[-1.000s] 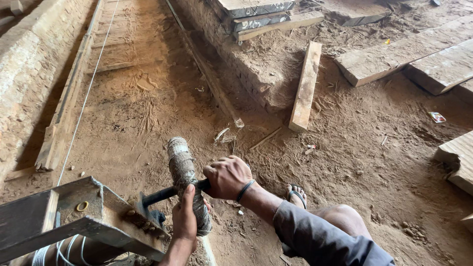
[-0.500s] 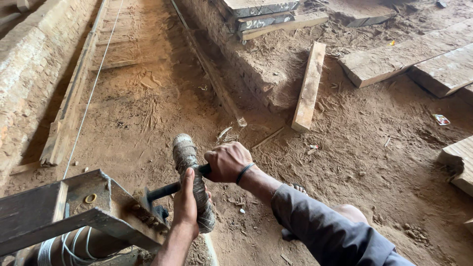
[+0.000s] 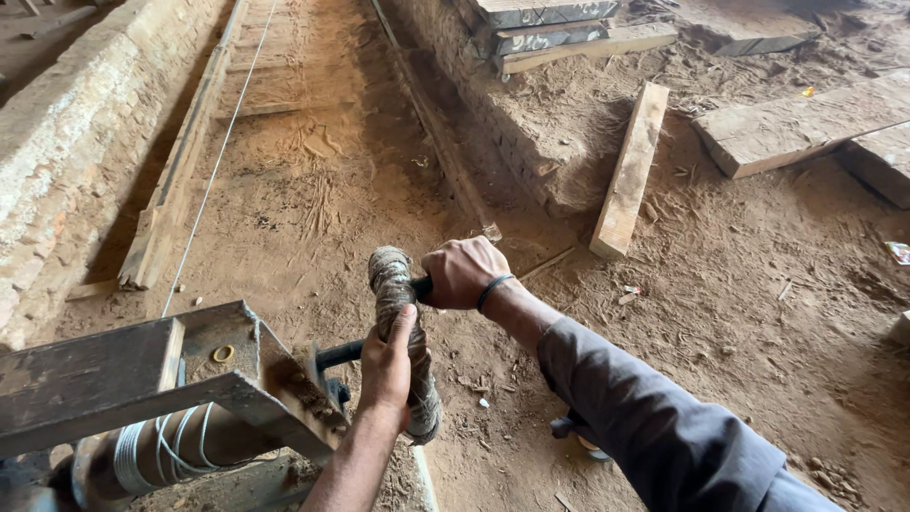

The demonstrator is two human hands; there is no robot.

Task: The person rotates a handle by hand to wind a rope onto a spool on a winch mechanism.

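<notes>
Dirt floor, daylight.
Brick wall (image 3: pixel 57 161) along my left; planks (image 3: pixel 627 171) and timber slabs (image 3: pixel 791 128) lie right.

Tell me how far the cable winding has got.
Done: several turns of thin grey wire cable already sit on the rusty metal drum. In hand: both hands grip the cloth-wrapped crank handle, left hand low, right hand on the top. Left: a long run of cable stretches away across the sandy floor, unwound.

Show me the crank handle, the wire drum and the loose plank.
crank handle (image 3: pixel 391 275), head view, on its wrapped upper end.
wire drum (image 3: pixel 152 453), head view, on the coiled wire.
plank (image 3: pixel 629 171), head view, mid top face.
</notes>
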